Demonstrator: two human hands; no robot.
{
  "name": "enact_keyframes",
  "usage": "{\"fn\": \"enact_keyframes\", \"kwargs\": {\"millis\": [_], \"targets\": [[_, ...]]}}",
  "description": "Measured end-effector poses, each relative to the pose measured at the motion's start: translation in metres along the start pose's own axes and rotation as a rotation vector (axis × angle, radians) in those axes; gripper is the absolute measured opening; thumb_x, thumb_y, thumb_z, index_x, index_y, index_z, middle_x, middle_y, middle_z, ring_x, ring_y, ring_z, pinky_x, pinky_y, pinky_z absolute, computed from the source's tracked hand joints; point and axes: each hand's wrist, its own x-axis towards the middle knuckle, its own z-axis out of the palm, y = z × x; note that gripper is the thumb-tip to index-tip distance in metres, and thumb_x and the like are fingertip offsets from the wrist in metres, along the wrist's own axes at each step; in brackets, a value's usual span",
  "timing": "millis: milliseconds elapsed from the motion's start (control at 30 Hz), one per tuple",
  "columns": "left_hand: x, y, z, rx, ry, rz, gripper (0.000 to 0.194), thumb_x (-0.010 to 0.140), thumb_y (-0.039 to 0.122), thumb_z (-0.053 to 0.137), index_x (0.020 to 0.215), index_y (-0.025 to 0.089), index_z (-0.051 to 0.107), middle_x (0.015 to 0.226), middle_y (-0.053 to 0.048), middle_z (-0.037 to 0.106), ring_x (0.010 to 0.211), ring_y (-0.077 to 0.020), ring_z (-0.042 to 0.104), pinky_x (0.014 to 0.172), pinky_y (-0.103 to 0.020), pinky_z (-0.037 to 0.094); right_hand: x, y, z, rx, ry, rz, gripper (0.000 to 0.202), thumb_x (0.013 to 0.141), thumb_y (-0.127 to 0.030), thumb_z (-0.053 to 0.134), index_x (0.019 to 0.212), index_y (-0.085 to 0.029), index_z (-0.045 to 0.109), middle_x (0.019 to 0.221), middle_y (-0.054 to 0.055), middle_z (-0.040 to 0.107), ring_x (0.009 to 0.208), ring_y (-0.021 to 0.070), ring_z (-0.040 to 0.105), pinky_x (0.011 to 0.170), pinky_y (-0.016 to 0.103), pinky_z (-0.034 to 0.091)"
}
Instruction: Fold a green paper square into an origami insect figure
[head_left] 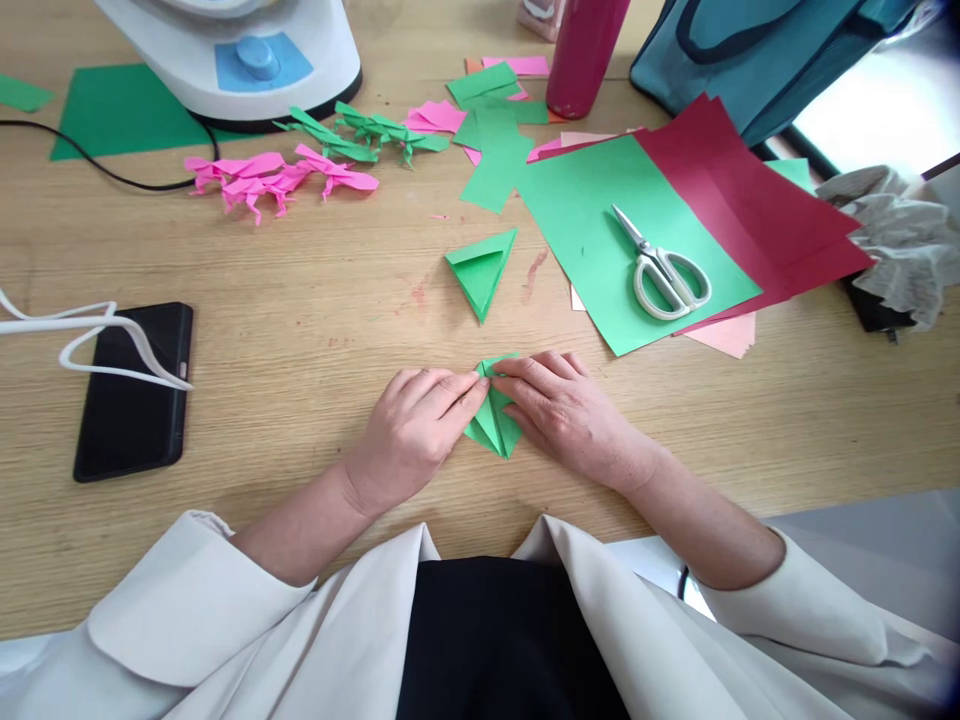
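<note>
A small folded green paper (495,425) with creased flaps lies on the wooden table between my hands. From the left, my left hand (420,425) has its fingers together, their tips pressing the paper's upper left part. My right hand (562,410) holds the upper right part with its fingertips, which nearly meet those of the left. The fingers cover some of the paper's top edge. Just beyond it lies a second folded green triangle (482,272), touched by neither hand.
White scissors (667,278) rest on green sheets (600,235) over red ones (742,200). Pink (255,185) and green folded figures (375,132) lie at the back, near a white appliance (259,60). A black phone (135,390) is left, a pink bottle (585,55) behind.
</note>
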Motion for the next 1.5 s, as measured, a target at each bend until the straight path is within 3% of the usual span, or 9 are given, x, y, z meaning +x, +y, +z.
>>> {"fn": "enact_keyframes", "kwargs": {"millis": [333, 567, 733, 933, 1100, 1500], "targets": [[-0.006, -0.004, -0.001, -0.093, -0.053, 0.055, 0.035, 0.093, 0.002, 0.053, 0.127, 0.006, 0.06, 0.125, -0.018, 0.069, 0.115, -0.0269, 0.066, 0.097, -0.041, 0.058, -0.003, 0.003, -0.002, 0.088, 0.021, -0.005, 0.02, 0.103, -0.02, 0.047, 0.114, -0.015, 0.063, 0.133, 0.01, 0.066, 0.106, 0.0234, 0.058, 0.085, 0.039, 0.04], [-0.004, -0.006, -0.005, -0.097, -0.094, 0.086, 0.032, 0.094, 0.006, 0.054, 0.126, 0.006, 0.061, 0.127, -0.018, 0.068, 0.118, -0.0279, 0.066, 0.101, -0.042, 0.058, -0.002, 0.004, -0.002, 0.116, 0.022, 0.01, 0.018, 0.102, -0.017, 0.048, 0.113, -0.015, 0.063, 0.131, 0.011, 0.067, 0.104, 0.0233, 0.058, 0.085, 0.039, 0.04], [-0.006, -0.007, -0.007, -0.089, -0.128, 0.083, 0.034, 0.096, 0.009, 0.051, 0.129, 0.012, 0.06, 0.132, -0.017, 0.066, 0.122, -0.0269, 0.064, 0.103, -0.041, 0.057, -0.002, 0.004, -0.003, 0.128, 0.012, 0.007, 0.02, 0.102, -0.017, 0.047, 0.114, -0.015, 0.062, 0.132, 0.01, 0.067, 0.106, 0.0238, 0.058, 0.086, 0.039, 0.041], [-0.007, -0.009, -0.008, -0.152, -0.164, 0.098, 0.038, 0.095, 0.01, 0.053, 0.132, 0.008, 0.059, 0.135, -0.021, 0.063, 0.126, -0.031, 0.062, 0.105, -0.045, 0.056, -0.002, 0.004, -0.003, 0.139, -0.009, 0.028, 0.022, 0.103, -0.019, 0.045, 0.116, -0.016, 0.062, 0.134, 0.011, 0.065, 0.109, 0.024, 0.057, 0.088, 0.04, 0.041], [-0.009, -0.011, -0.01, -0.154, -0.222, 0.089, 0.037, 0.097, 0.021, 0.057, 0.133, 0.013, 0.058, 0.136, -0.02, 0.062, 0.125, -0.0314, 0.062, 0.103, -0.047, 0.057, -0.003, 0.004, -0.003, 0.131, -0.009, 0.014, 0.021, 0.103, -0.02, 0.046, 0.115, -0.015, 0.063, 0.134, 0.011, 0.065, 0.109, 0.024, 0.057, 0.088, 0.04, 0.041], [-0.008, -0.013, -0.009, -0.146, -0.2, 0.127, 0.036, 0.096, 0.023, 0.061, 0.131, 0.015, 0.06, 0.134, -0.017, 0.065, 0.131, -0.0307, 0.058, 0.108, -0.049, 0.053, -0.004, 0.005, -0.002, 0.137, -0.012, 0.015, 0.023, 0.104, -0.021, 0.044, 0.117, -0.016, 0.062, 0.135, 0.011, 0.064, 0.11, 0.0244, 0.056, 0.088, 0.04, 0.04]]}}
